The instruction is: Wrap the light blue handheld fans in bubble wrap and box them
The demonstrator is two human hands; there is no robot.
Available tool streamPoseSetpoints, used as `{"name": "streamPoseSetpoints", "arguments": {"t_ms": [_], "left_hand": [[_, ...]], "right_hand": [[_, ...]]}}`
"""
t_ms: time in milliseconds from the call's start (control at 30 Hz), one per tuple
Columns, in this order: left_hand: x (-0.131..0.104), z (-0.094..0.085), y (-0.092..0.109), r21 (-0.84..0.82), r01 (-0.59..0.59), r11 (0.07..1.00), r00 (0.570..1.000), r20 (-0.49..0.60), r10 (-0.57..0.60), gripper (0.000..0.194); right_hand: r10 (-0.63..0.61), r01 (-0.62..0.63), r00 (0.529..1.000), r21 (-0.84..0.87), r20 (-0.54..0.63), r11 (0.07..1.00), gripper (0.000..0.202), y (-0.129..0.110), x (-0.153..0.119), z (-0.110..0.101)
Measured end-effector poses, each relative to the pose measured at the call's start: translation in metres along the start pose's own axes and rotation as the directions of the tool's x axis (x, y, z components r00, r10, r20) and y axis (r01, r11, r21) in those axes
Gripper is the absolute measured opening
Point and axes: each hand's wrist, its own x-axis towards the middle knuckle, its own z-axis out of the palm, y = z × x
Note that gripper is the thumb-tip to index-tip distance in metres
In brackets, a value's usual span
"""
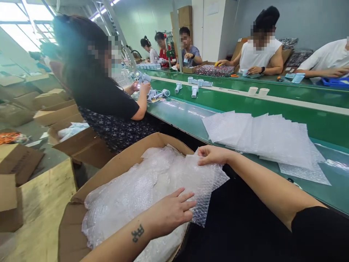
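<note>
My right hand [211, 155] pinches the top corner of a clear bubble wrap bag [200, 182] over the right edge of a cardboard box [114, 171]. Below it, my left hand [173, 211] has its fingers stretched out beside the bag's lower part; whether they touch it I cannot tell. More bubble wrap bags [120, 198] lie heaped in the box. On the green workbench to my right, several flat bubble wrap bags [275, 140] are fanned out, overlapping each other.
A co-worker [100, 80] at my left handles a white device. White device parts [194, 91] and two white cups [263, 92] lie along the green conveyor [229, 96]. Across it sit several other people. Open cardboard boxes [73, 134] cover the floor at left.
</note>
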Motion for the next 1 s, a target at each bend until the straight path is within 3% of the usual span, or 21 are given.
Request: {"name": "streamPoseSetpoints", "arguments": {"t_ms": [67,100,133,200,300,367,433,500,567,700,833,900,1000], "left_hand": [[-0.007,0.017,-0.029,-0.152,0.191,0.97,0.98,-0.021,-0.197,0.021],[-0.011,0.025,-0.047,-0.223,0.338,0.914,0.936,-0.019,-0.351,0.013],[-0.015,0.032,-0.066,-0.276,0.513,0.813,0.843,-0.019,-0.538,0.007],[-0.021,0.043,-0.105,-0.307,0.707,0.637,0.64,-0.105,-0.761,0.006],[-0.017,0.057,-0.151,-0.331,0.835,0.439,0.366,-0.261,-0.893,0.029],[-0.011,0.065,-0.168,-0.343,0.882,0.322,0.233,-0.275,-0.933,0.042],[-0.006,0.068,-0.177,-0.342,0.901,0.266,0.176,-0.271,-0.946,0.034],[-0.006,0.066,-0.181,-0.341,0.9,0.271,0.17,-0.299,-0.939,0.018],[-0.008,0.06,-0.183,-0.336,0.898,0.285,0.169,-0.337,-0.926,0.022],[-0.015,0.061,-0.181,-0.328,0.923,0.203,0.107,-0.288,-0.952,0.038],[-0.027,0.072,-0.18,-0.365,0.916,0.167,0.08,-0.24,-0.968,0.026],[-0.039,0.075,-0.182,-0.39,0.912,0.128,0.015,-0.28,-0.96,0.032],[-0.058,0.08,-0.182,-0.425,0.905,0.017,-0.134,-0.325,-0.936,0.053]], "right_hand": [[-0.082,0.075,0.993,-0.084,-0.085,0.994,0.029,0.0,-0.012,-0.003],[-0.111,0.097,0.988,-0.121,-0.111,0.988,0.035,0.0,-0.019,-0.005],[-0.13,0.11,0.984,-0.162,-0.123,0.981,0.045,-0.001,-0.026,-0.006],[-0.144,0.119,0.985,-0.235,-0.093,0.965,0.062,-0.002,-0.039,-0.006],[-0.147,0.151,0.988,-0.295,0.034,0.943,0.06,-0.003,-0.05,0.003],[-0.144,0.171,0.984,-0.324,0.107,0.93,0.044,-0.001,-0.052,0.011],[-0.105,0.14,0.987,-0.35,0.117,0.926,0.033,0.004,-0.052,0.017],[-0.052,0.073,0.996,-0.363,0.067,0.929,0.03,0.009,-0.051,0.019],[-0.018,0.024,1.0,-0.363,0.019,0.932,0.027,0.012,-0.05,0.02],[-0.001,0.014,0.999,-0.356,0.038,0.934,0.026,0.011,-0.047,0.027],[-0.002,-0.004,1.0,-0.376,-0.018,0.926,0.022,0.014,-0.05,0.03],[0.009,-0.026,0.999,-0.375,-0.048,0.927,0.021,0.018,-0.053,0.028],[-0.011,-0.01,0.998,-0.365,-0.056,0.931,0.021,0.02,-0.056,0.027]]}}
